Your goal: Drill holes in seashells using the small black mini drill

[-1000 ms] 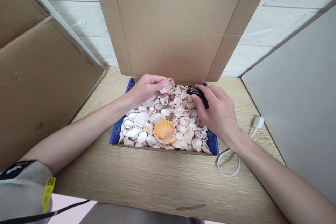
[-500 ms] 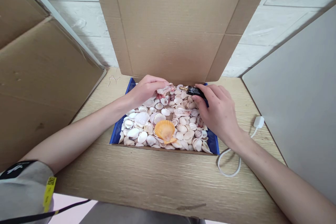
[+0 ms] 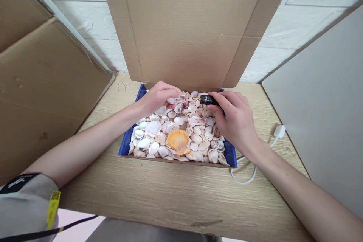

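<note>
A shallow cardboard box with blue sides (image 3: 123,148) lies on the wooden table, filled with several seashells; a large orange scallop shell (image 3: 178,140) sits near its front. My left hand (image 3: 157,96) is at the box's far left, fingers pinched on a pinkish shell (image 3: 176,100) lowered flat onto the pile. My right hand (image 3: 234,121) grips a small black tool with a brass tip (image 3: 207,100), its tip pointing left toward that shell.
The box's lid (image 3: 187,26) stands upright behind the shells. A large cardboard panel (image 3: 42,83) leans on the left and a grey panel (image 3: 320,102) on the right. A white cable with a plug (image 3: 279,131) lies right of the box.
My left hand has lowered the pinkish shell from a raised tilt to lie flat on the pile. The right hand with the tool shifted slightly left, and the white cable loop moved.
</note>
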The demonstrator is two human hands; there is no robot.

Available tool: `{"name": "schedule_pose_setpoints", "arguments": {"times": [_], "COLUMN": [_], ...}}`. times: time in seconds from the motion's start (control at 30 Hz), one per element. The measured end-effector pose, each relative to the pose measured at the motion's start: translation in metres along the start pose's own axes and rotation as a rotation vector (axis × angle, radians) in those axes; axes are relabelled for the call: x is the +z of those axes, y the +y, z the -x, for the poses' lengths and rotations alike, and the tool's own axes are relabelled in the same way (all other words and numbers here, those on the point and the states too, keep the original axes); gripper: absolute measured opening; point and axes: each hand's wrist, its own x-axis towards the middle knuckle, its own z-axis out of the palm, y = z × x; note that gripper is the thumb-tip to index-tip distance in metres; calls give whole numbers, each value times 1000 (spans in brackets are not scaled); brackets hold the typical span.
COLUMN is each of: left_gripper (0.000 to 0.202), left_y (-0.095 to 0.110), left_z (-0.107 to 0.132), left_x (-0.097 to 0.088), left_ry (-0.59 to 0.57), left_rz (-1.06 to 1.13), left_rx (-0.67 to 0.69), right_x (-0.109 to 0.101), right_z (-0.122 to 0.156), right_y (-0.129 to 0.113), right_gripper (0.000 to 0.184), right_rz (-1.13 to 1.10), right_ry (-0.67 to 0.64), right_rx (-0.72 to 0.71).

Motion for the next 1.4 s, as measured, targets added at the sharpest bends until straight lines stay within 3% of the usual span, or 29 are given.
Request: {"name": "schedule_pose_setpoints", "arguments": {"times": [0.1,1.4], "left_gripper": [20,19], "left_y": [-1,5], "left_z": [-1,-1], "left_x": [-2,2], "left_ry": [-54,-5], "left_rz": [105,201], "left_rx": [-42,-45], "right_x": [0,2], "right_z": [0,1], "right_y": [0,1], "right_gripper": [26,27], "right_rz": [0,-17], "right_ry": [6,45], "right_rx": [-11,-58]}}
